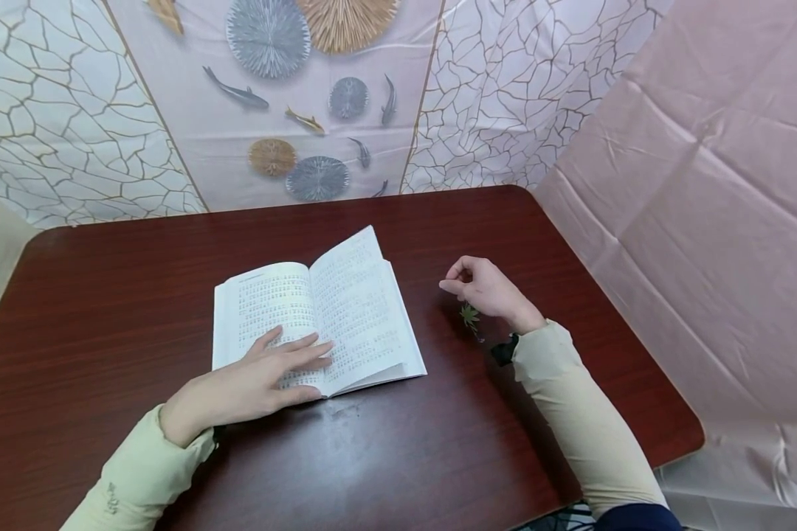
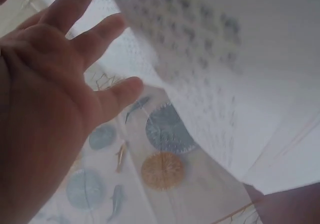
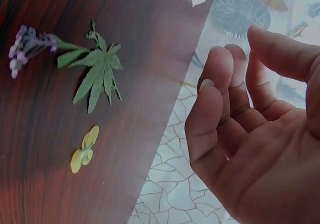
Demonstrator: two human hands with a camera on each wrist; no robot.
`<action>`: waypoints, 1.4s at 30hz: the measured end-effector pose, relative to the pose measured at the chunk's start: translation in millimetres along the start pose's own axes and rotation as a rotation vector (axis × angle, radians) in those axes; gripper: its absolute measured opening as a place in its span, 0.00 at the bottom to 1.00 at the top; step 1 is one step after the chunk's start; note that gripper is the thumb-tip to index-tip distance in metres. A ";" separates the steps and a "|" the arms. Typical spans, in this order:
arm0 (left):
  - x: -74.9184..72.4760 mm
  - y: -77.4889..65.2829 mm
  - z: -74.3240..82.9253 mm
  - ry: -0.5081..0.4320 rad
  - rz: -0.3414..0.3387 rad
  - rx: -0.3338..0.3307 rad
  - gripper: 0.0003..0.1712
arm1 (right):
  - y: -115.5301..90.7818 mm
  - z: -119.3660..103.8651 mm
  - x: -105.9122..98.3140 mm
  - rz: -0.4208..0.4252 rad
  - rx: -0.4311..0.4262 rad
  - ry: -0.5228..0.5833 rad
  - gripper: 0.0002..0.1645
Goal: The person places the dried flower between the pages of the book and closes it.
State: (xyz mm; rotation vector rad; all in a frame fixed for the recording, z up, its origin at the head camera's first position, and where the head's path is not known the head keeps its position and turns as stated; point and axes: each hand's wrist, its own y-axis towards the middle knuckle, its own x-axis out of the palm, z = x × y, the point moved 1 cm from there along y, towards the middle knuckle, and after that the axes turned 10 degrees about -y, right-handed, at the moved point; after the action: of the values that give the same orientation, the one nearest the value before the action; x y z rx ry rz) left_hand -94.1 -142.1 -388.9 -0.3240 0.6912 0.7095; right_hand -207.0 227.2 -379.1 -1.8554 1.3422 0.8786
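In the head view, the left hand rests on the book, fingers straight and spread, across the left page and the spine toward the near edge of the tabletop. The book lies spread; its spine runs from near edge to far edge, the far end leaning slightly left. The right hand is between the book and the right edge, fingers loosely curled, nothing visible in them. The leaf lies on the tabletop just beside it, toward the near edge.

In the left wrist view, the left fingers are at a blurred page, the patterned cloth beyond.

In the right wrist view, the purple flowers point toward the near edge, their stem meeting the leaf, whose lobes fan mostly toward the right edge. The yellow flower lies near the leaf, its long axis slanting.
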 end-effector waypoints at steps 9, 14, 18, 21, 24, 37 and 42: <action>-24.9 -12.8 -9.7 0.079 0.111 -0.079 0.44 | 2.2 24.9 -13.0 -0.097 0.089 -0.158 0.16; -41.4 -24.2 -25.7 0.124 0.133 -0.337 0.61 | 0.9 41.2 -14.0 -0.175 0.117 -0.218 0.19; -45.9 -26.5 -34.0 0.131 0.128 -0.411 0.69 | 0.5 45.9 -11.5 -0.184 0.120 -0.209 0.18; -47.1 -27.1 -36.5 0.126 0.115 -0.413 0.73 | 1.1 45.2 -10.4 -0.186 0.112 -0.227 0.17; -47.2 -27.5 -38.7 0.119 0.105 -0.410 0.76 | 1.0 42.2 -9.5 -0.207 0.109 -0.257 0.18; -42.1 -25.8 -43.4 0.114 0.088 -0.402 0.74 | 1.7 36.9 -4.4 -0.248 0.150 -0.353 0.15; -40.2 -24.4 -43.1 0.127 0.084 -0.410 0.73 | 0.7 37.4 -5.3 -0.245 0.129 -0.349 0.13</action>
State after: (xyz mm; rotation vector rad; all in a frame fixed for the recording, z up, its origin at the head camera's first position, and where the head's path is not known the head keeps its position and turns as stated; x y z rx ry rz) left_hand -119.6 -200.4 -392.2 -0.7239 0.6797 0.9164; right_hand -213.9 260.7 -395.2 -1.6337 0.9144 0.9125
